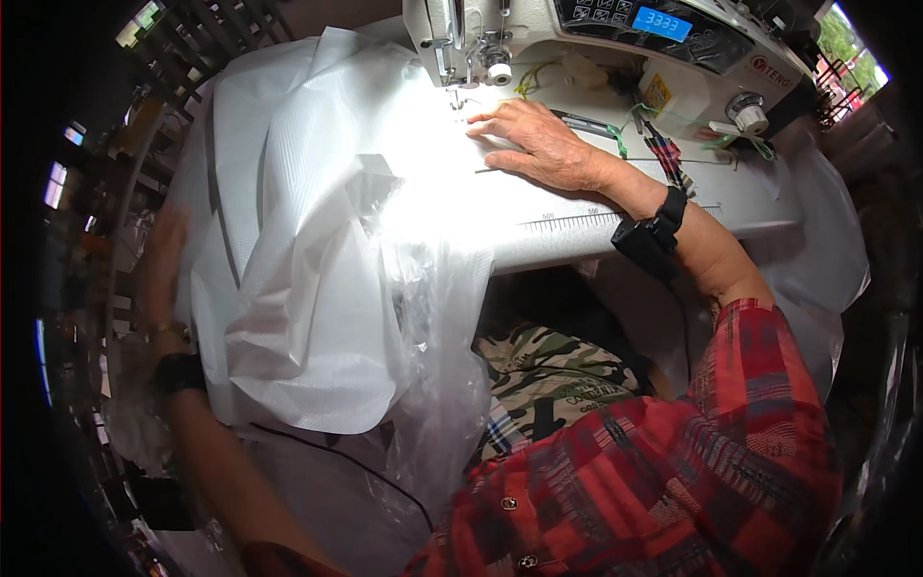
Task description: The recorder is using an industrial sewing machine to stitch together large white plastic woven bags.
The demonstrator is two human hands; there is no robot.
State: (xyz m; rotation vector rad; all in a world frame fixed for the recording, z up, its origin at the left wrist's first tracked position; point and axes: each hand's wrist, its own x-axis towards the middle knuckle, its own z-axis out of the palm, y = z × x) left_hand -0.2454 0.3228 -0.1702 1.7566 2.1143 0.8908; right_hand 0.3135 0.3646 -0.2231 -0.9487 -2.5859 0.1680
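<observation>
Right fingers: spread loosely and laid almost flat, thumb apart; the right hand (543, 149) rests palm down, closed around nothing that shows, fingertips just beside the presser foot (457, 101).
Left fingers: blurred and dim; the left hand (165, 255) is at the left edge of the white sheet, and I cannot tell how far the fingers are bent or whether they grip it.
White sheet: bunched in tall folds left of the needle area, hanging over the table's front edge between the two arms; clear plastic (428, 337) hangs along its right side.
Table edge: the pale table (750, 207) has a bare strip below the right wrist, its front edge curving toward the right.
Crowded side: a plaid scrap (665, 159) and green threads (620, 144) lie beyond the right forearm, under the sewing machine (524, 24).
Writing: ruler marks with numbers along the table edge, lit digits on the blue screen (662, 23), a brand name on the machine, a yellow label (658, 93), lettering on the camouflage trousers (567, 370).
Hard to see: glare washes out the sheet under the foot; the machine's top is cut off; the rim is dark.
</observation>
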